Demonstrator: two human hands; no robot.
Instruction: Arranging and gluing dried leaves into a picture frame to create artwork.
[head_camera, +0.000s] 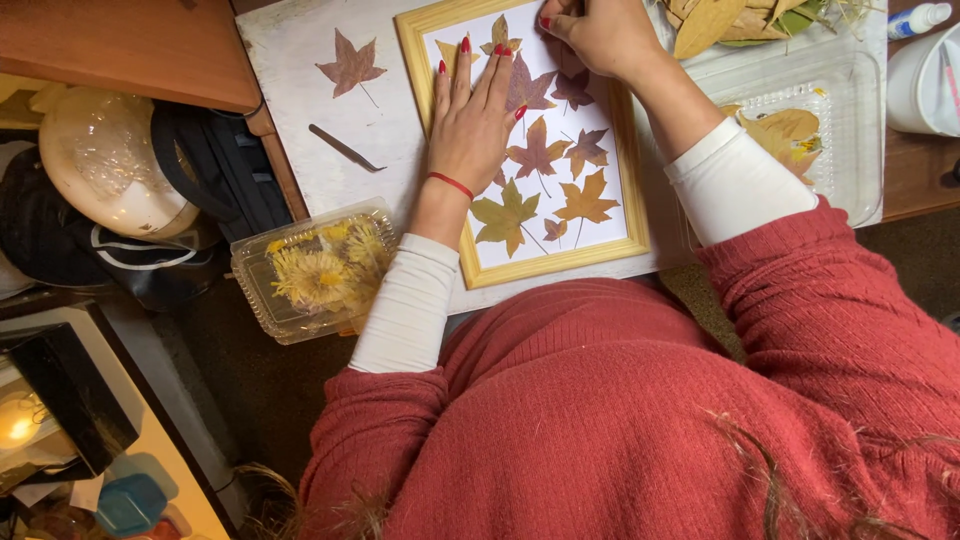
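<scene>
**Head view: leaf arrangement in frame, placement step at the top edge**

Head camera looks straight down on a pale wooden picture frame (470, 262) lying on a white board (300, 60) on the table (130, 45). Inside the frame, pressed maple-type leaves (538, 152) in red, orange and green are spread over a white backing.

Left hand (472, 120): flat, fingers spread, palm down on the leaves at the frame's left half, pressing them in place. Holds nothing.

Right hand (598, 35): at the frame's top edge, fingers curled together on something small there. Cannot tell whether it is a leaf stem or a tool; the fingers hide it.

Around: one loose reddish leaf (350, 65) and dark tweezers (345, 148) on the board, left of the frame, untouched. Clear box of yellow dried flowers (315, 270) near the left forearm. Clear tray with more dry leaves (790, 135) to the right.

Judgement: step in hand is seating a leaf in the upper part of the layout while the other hand steadies the rest. Next move calls for light fingertip pressure and a slow release, since the dry leaves look brittle and free to slide.
</scene>
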